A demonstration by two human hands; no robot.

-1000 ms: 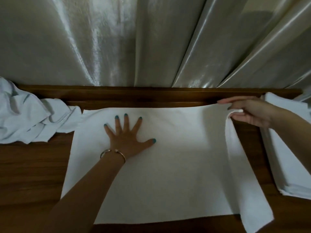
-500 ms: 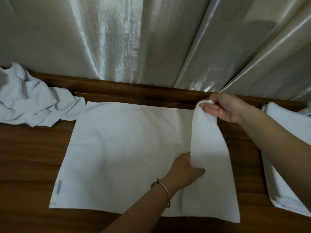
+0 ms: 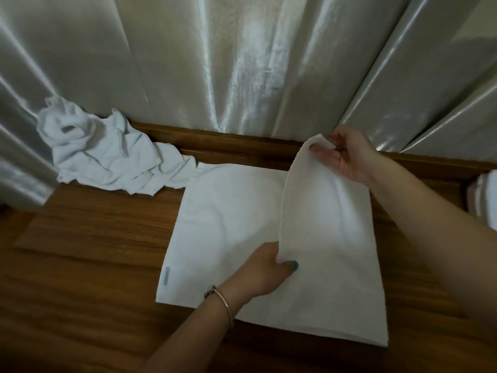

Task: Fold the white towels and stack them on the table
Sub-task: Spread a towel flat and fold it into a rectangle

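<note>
Crumpled white towels (image 3: 107, 160) heaped at far left of wooden worktop (image 3: 80, 251), against the satin curtain (image 3: 242, 63). White towel (image 3: 228, 211) flat mid-worktop, long axis left–right, label at near-left corner. Left hand (image 3: 265, 270): fingers pinch the flap's near edge. Right hand (image 3: 347, 154): fingers pinch the raised far corner; flap arches leftward. Folded towel stack (image 3: 486, 200) at right edge.
</note>
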